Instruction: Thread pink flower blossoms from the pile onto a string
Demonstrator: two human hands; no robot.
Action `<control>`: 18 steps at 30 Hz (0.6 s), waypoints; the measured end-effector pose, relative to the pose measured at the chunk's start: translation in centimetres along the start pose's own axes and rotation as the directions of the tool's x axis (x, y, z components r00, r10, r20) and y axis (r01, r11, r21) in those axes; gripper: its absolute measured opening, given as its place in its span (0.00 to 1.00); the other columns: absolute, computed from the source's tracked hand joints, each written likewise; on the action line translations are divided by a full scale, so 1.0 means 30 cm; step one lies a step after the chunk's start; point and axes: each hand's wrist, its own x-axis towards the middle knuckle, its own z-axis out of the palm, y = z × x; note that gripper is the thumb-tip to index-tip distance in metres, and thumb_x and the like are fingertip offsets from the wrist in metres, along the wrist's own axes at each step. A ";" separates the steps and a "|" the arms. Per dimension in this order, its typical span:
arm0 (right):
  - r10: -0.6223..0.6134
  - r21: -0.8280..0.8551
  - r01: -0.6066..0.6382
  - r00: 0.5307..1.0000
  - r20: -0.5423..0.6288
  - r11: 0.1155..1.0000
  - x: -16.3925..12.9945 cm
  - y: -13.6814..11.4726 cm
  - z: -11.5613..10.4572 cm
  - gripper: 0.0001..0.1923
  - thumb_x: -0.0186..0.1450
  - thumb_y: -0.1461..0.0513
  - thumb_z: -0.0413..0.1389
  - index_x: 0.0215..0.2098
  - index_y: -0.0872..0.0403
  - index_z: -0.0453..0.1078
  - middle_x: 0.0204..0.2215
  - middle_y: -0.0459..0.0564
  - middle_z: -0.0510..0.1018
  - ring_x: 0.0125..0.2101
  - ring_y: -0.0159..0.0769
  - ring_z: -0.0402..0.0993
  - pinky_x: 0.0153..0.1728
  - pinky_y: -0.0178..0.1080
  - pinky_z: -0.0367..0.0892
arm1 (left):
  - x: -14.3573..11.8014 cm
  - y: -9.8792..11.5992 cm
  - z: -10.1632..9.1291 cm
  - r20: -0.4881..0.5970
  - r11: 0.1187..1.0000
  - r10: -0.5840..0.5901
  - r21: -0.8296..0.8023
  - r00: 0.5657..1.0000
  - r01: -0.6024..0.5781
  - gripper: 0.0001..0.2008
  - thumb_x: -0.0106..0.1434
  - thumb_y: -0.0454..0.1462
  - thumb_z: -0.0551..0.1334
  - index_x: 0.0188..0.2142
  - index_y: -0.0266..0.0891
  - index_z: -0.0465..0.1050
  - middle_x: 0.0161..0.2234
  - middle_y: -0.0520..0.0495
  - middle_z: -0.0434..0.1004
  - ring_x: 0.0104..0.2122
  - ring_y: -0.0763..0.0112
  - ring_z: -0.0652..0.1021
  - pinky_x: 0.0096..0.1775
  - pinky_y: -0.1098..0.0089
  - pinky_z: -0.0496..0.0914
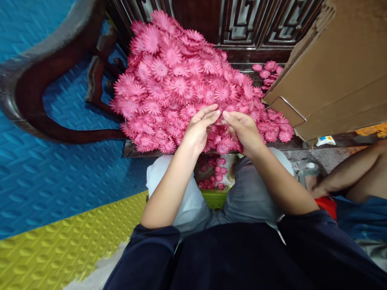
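A big heap of pink artificial flowers (179, 85), flat daisy-like heads with small centre holes, lies on a dark wooden seat in front of me. My left hand (199, 125) is closed in a pinch over the near part of the heap. Facing it, my right hand (244, 129) also pinches, its fingertips almost meeting those of the left. Between the fingertips shows a bit of a pink artificial flower (221, 108), blurred and partly covered by the fingers. My forearms reach forward above my knees.
A carved wooden armrest (60, 133) curves at the left. A cardboard box (338, 76) stands at the right, more flowers behind it. Below the seat, between my legs, a green container (215, 198) sits near more pink flowers. A person's arm (347, 173) and a clear bottle (306, 171) are at the right.
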 end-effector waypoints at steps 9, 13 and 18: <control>0.091 0.046 -0.090 0.996 -0.025 0.995 0.015 0.000 -0.014 0.07 0.59 0.59 0.54 0.26 0.54 0.69 0.18 0.39 0.69 0.12 0.19 0.52 0.16 0.29 0.55 | 0.001 0.015 0.000 -0.035 0.986 0.113 0.125 0.993 -0.108 0.10 0.49 0.32 0.67 0.33 0.41 0.76 0.30 0.53 0.78 0.31 0.74 0.77 0.35 0.72 0.70; 0.129 0.006 -0.129 0.991 -0.048 0.992 0.014 0.002 -0.012 0.06 0.59 0.63 0.53 0.24 0.54 0.68 0.15 0.38 0.66 0.12 0.20 0.53 0.17 0.30 0.55 | -0.010 0.020 0.018 -0.068 0.987 0.140 0.088 0.988 -0.134 0.10 0.46 0.28 0.66 0.30 0.40 0.75 0.25 0.55 0.78 0.30 0.77 0.77 0.38 0.73 0.70; 0.148 -0.036 -0.149 0.988 -0.042 0.988 0.007 -0.002 -0.005 0.06 0.56 0.66 0.52 0.22 0.55 0.66 0.13 0.36 0.61 0.13 0.21 0.53 0.20 0.31 0.55 | -0.016 0.020 0.028 -0.108 0.993 0.081 0.094 0.991 -0.071 0.11 0.44 0.26 0.65 0.29 0.40 0.74 0.22 0.56 0.76 0.26 0.79 0.75 0.37 0.74 0.70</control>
